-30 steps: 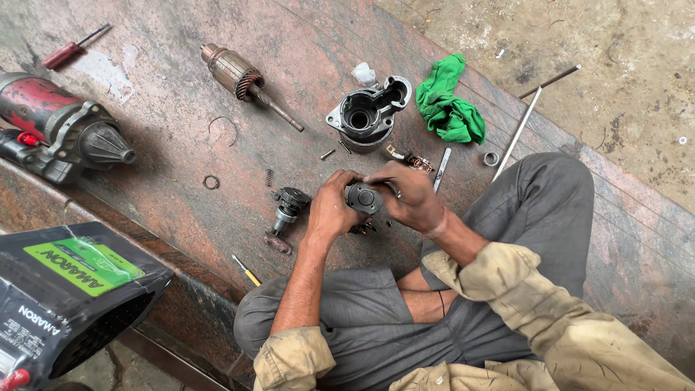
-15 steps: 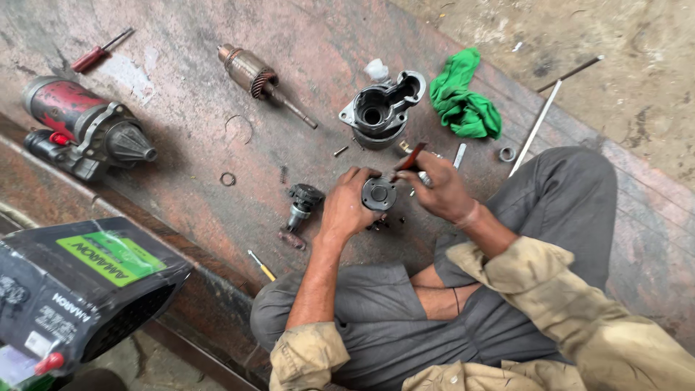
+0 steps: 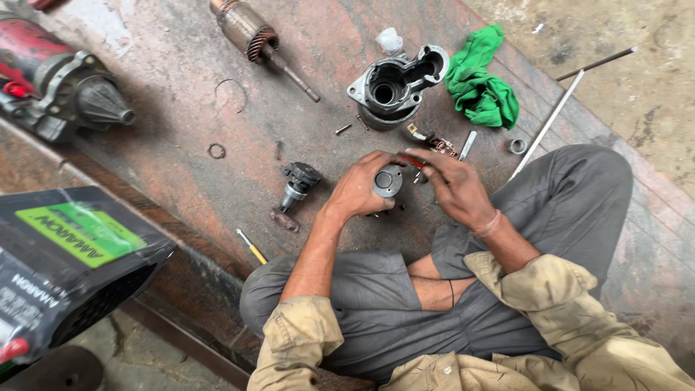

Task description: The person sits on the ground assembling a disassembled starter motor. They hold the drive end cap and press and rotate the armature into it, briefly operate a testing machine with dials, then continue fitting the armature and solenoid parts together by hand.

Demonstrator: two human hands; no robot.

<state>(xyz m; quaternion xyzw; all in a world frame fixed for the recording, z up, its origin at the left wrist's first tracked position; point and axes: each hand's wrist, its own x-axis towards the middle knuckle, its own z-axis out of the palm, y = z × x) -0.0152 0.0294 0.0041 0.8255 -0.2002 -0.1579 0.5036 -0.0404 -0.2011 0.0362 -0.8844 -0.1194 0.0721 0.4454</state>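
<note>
My left hand (image 3: 358, 190) grips a small round grey metal cap (image 3: 389, 181) just above the rusty metal plate (image 3: 181, 108). Beside it on the right, my right hand (image 3: 452, 188) holds a small red-handled tool (image 3: 414, 161), its end resting at the cap's upper edge. Its tip is hidden by my fingers. I sit cross-legged in grey trousers, with both hands in front of my knees.
A grey motor housing (image 3: 394, 85) and a green rag (image 3: 479, 83) lie beyond my hands. An armature (image 3: 250, 32) and a red starter motor (image 3: 61, 83) sit at the far left. Nearer lie a pinion gear (image 3: 297, 181), a yellow screwdriver (image 3: 251, 247), thin rods (image 3: 550, 119) and a black battery (image 3: 65, 261).
Both hands were closed on the cap a second ago. My right hand then came off it with the red-handled tool and now holds it against the cap. The view has moved closer.
</note>
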